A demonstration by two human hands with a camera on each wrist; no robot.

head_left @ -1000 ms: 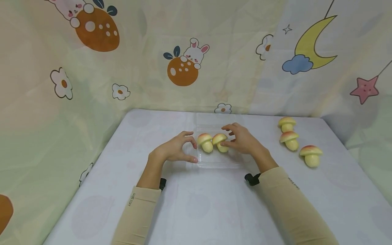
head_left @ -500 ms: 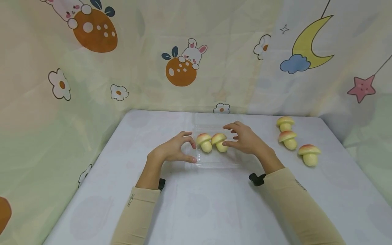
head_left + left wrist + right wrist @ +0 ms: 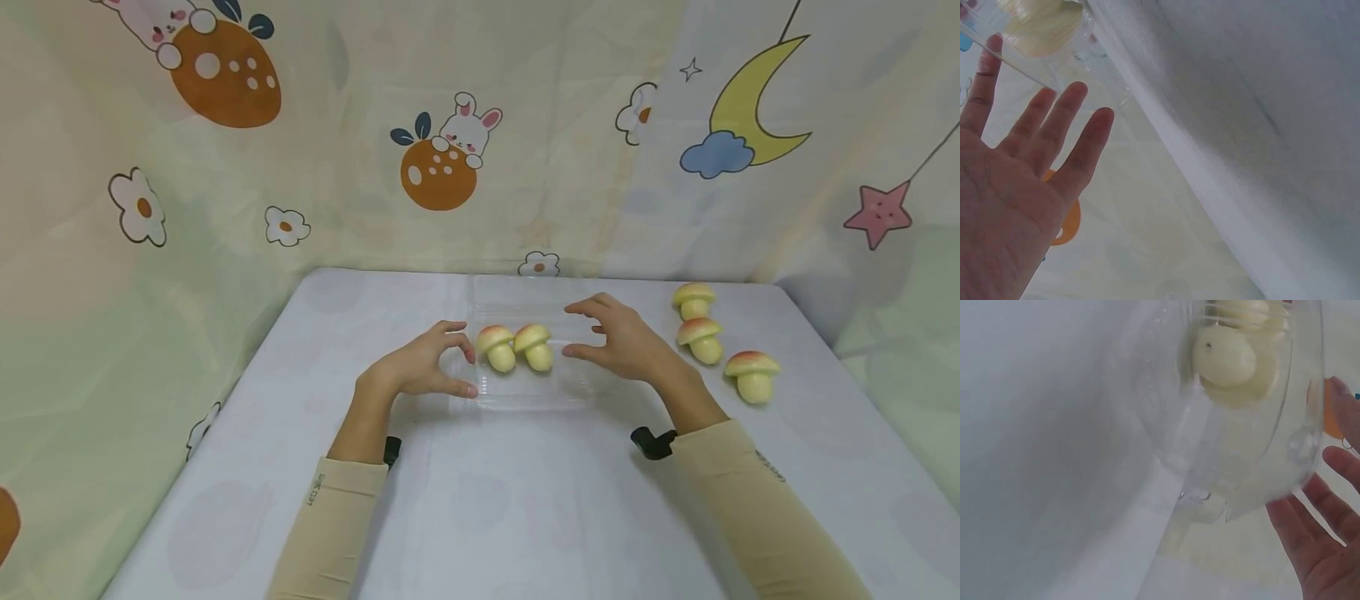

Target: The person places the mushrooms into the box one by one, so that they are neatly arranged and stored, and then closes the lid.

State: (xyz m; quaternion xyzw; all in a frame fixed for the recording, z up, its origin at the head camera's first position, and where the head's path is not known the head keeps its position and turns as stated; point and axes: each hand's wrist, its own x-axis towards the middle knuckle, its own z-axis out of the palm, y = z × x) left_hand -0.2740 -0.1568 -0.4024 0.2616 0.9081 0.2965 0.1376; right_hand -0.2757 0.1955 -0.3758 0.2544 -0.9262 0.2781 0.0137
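A clear plastic box (image 3: pixel 532 403) sits on the table, and its lid seems to stand out behind it. Two toy-like mushrooms with pale stems and reddish caps lie inside, a left mushroom (image 3: pixel 497 348) and a right mushroom (image 3: pixel 533 348), side by side. My left hand (image 3: pixel 420 363) is at the box's left side, fingers loosely bent and fingertips right at the wall. My right hand (image 3: pixel 628 343) hovers by the right side, fingers spread and holding nothing. In the right wrist view its fingers (image 3: pixel 1335 512) lie beside the clear wall.
Three more mushrooms lie at the table's right: a back mushroom (image 3: pixel 693 301), a middle mushroom (image 3: pixel 702 342) close in front of it, and a nearer mushroom (image 3: pixel 753 377). A patterned cloth (image 3: pixel 337 167) hangs behind the white table (image 3: pixel 480 517).
My right hand has drawn away to the right from the right-hand mushroom, which stays in the box. My left hand keeps its place at the box. The head view has shifted slightly.
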